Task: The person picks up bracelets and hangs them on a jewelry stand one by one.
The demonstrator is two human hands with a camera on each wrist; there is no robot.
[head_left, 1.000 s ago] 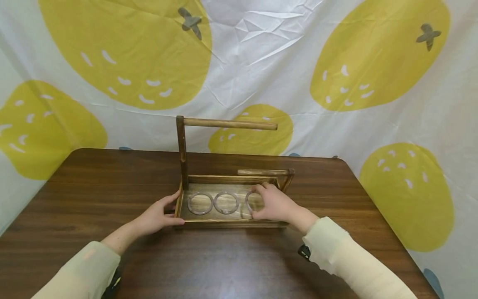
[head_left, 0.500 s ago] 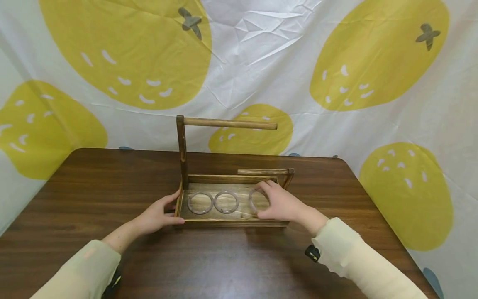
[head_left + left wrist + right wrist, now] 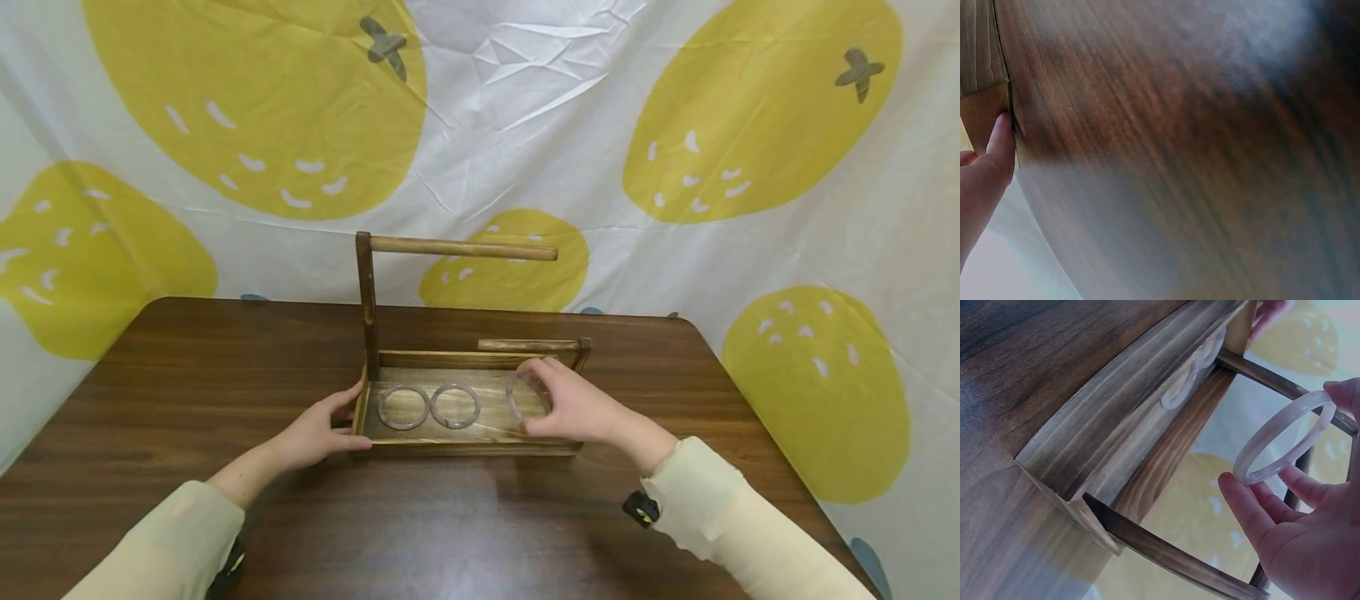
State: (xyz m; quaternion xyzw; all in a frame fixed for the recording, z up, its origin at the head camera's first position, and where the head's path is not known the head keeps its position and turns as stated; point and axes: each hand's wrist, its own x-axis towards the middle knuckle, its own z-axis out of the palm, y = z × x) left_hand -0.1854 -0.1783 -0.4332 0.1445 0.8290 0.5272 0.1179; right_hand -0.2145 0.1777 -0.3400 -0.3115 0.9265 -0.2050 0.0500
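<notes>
My left hand (image 3: 315,429) holds the left end of a wooden jewelry stand (image 3: 465,450), the thumb at its front corner and fingers along the side. In the left wrist view one finger (image 3: 1001,140) lies against the wood. My right hand (image 3: 570,404) holds a pale, translucent bangle (image 3: 1282,434) by its edges, thumb and fingertips on opposite sides; the right wrist view shows it tilted. Two more bangles lie side by side in the stand's tray, the left bangle (image 3: 380,408) and the middle bangle (image 3: 477,406).
From the tray's left end rises a tall post with a long bar (image 3: 465,248) pointing right. A shorter bar (image 3: 525,345) points left from the low right post. Beneath is a brown wooden table (image 3: 450,517); a lemon-print cloth (image 3: 525,167) hangs behind.
My right hand has moved rightward with its bangle, which is farther from the middle bangle. The left hand and the stand have stayed in place.
</notes>
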